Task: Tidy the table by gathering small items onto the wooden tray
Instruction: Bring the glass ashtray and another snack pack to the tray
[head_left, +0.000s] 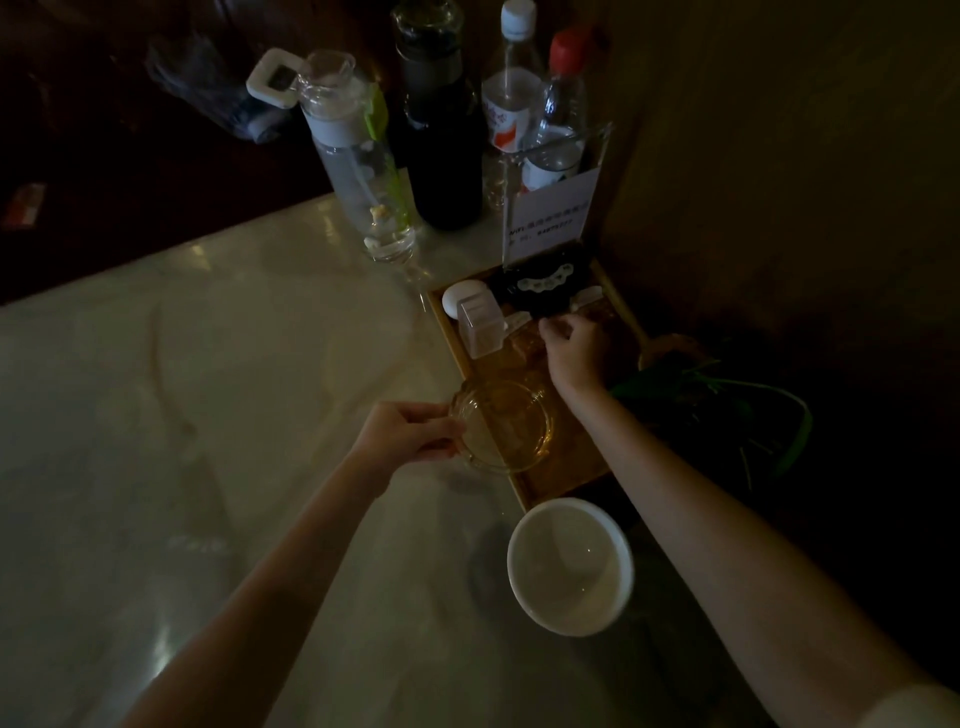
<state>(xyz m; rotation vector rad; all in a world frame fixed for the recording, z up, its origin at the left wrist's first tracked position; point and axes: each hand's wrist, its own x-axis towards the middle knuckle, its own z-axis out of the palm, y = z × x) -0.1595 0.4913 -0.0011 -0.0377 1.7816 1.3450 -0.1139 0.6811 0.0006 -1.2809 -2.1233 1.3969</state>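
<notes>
White bowl (570, 566) sits just below wooden tray (566, 480).

Left hand (410, 434) grips glass ashtray (500, 427) over wooden tray (566, 467); right hand (576, 345) possibly pinching something.

white bowl (570, 566), amber glass ashtray (501, 426), pale marbled table (208, 389), black bottle (441, 130).

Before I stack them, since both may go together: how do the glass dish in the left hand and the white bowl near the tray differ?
The glass dish is clear and shallow; the white bowl is opaque and looks deeper. The left hand grips the dish by its rim, while nothing touches the bowl. The dish overlaps the wooden tray edge; the bowl stands on the table beside the tray's near end. Both are round, upright and look empty.
</notes>
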